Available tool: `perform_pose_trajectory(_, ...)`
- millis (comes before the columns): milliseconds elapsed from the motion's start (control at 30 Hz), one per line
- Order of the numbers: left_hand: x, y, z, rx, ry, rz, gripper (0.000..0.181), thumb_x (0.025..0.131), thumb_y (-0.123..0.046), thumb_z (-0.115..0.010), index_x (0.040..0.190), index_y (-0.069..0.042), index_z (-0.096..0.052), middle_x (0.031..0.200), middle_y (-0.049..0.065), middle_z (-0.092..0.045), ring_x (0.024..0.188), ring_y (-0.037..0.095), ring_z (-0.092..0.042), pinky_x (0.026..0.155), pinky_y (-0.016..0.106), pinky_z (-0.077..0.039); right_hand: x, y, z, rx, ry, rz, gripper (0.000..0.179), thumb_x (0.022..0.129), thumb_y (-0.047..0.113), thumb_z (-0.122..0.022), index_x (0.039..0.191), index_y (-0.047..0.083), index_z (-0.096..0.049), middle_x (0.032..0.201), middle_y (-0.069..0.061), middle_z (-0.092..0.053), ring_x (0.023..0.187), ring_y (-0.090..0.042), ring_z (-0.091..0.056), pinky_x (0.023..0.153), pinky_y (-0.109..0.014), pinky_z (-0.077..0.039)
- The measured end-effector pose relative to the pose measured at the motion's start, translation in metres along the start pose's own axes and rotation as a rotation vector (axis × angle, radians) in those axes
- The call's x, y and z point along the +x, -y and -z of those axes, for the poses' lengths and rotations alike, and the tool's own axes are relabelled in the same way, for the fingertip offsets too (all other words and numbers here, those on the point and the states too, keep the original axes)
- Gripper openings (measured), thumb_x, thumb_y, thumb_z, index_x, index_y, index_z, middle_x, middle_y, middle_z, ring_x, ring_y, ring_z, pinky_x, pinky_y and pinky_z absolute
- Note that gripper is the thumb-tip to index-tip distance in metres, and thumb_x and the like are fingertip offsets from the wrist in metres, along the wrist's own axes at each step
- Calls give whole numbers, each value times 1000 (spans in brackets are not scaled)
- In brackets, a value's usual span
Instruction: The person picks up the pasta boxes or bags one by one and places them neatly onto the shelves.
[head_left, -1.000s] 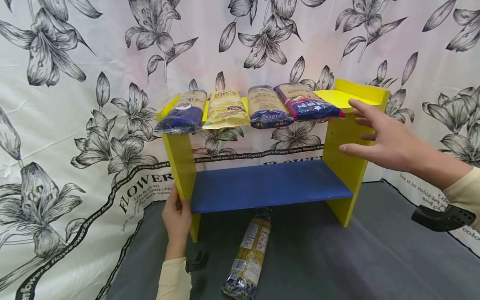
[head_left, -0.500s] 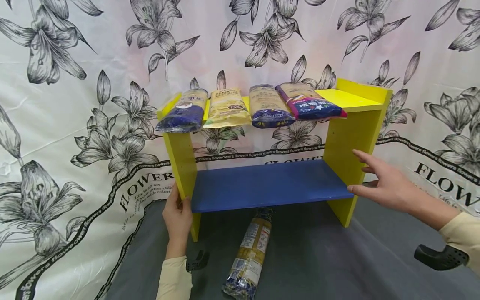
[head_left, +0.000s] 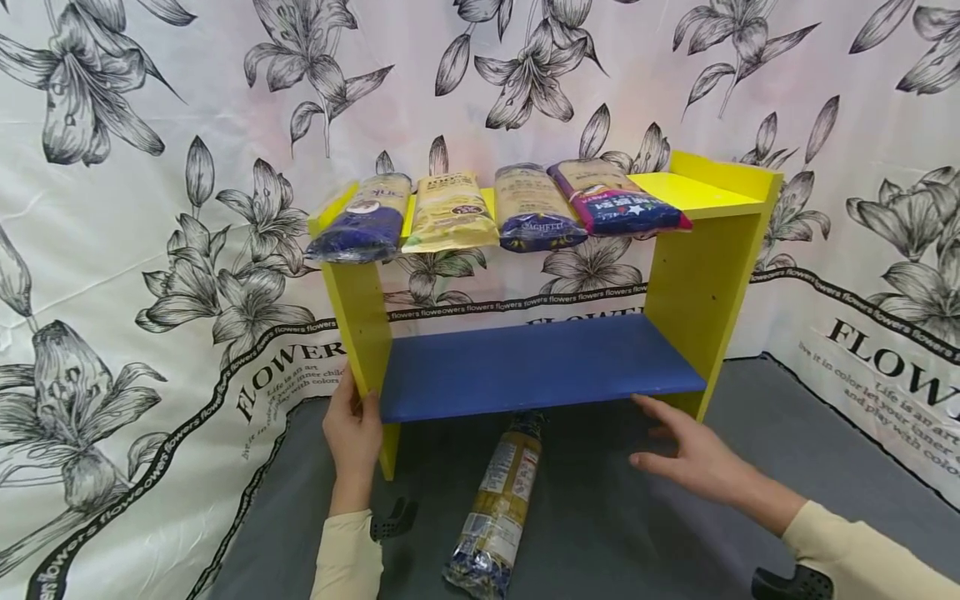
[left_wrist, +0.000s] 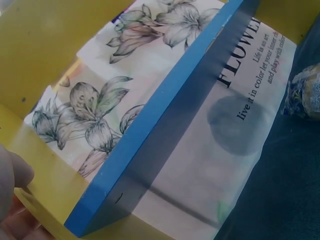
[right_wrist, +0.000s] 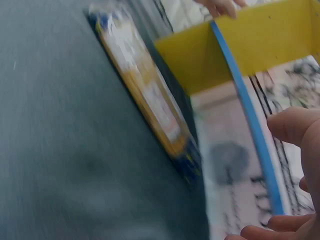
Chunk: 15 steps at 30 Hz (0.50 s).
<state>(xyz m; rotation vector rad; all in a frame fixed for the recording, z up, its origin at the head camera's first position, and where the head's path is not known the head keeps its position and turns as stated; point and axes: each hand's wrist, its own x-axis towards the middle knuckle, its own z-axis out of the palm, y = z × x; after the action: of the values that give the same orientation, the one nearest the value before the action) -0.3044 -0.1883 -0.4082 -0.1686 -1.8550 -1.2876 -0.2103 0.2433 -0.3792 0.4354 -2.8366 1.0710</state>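
Observation:
My left hand [head_left: 354, 442] grips the left yellow side panel [head_left: 354, 325] of a small yellow and blue shelf unit. In the left wrist view its thumb [left_wrist: 21, 171] lies on one face of the panel, with fingers on the other. My right hand [head_left: 693, 457] hovers, fingers spread, just below and in front of the right end of the blue shelf board [head_left: 532, 362]; nothing is in it. Between the hands, a long clear packet of spaghetti [head_left: 501, 500] lies on the grey surface. Its far end reaches under the blue board.
Along the yellow top lie several pasta bags: a blue one [head_left: 367, 217], a yellow one [head_left: 452, 212], a spaghetti bag [head_left: 536, 204] and a pink-and-blue one [head_left: 622, 202]. Their front ends overhang. Behind hangs a flower-printed cloth [head_left: 210, 275].
My right hand has come down from beside the top right of the shelf unit, moving inward to below the blue board. My left hand keeps its grip, and the packets lie as before.

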Motion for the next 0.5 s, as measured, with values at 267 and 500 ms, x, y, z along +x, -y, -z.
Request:
perform_pose_trajectory(267,0,1,4,4,-3,42,58,96,6,-58,152,-4,-47,139,25,-61,121,43,-65,91,57,-57,24,22,-77,180,127,-82,75,92,37,-73,154,9,-43,155,-29,-43,116,-41,-65,84,-51,-59)
perform_pose_trajectory(500,0,-1,1,8,4,36,59,96,5,-59,152,-7,-48,135,25,-63,118,42,-67,90,57,-58,47,56,-118,186,194,-59,63,96,33,-69,147,2,-52,144,-30,-55,113,-40,-68,83,-51,-59)
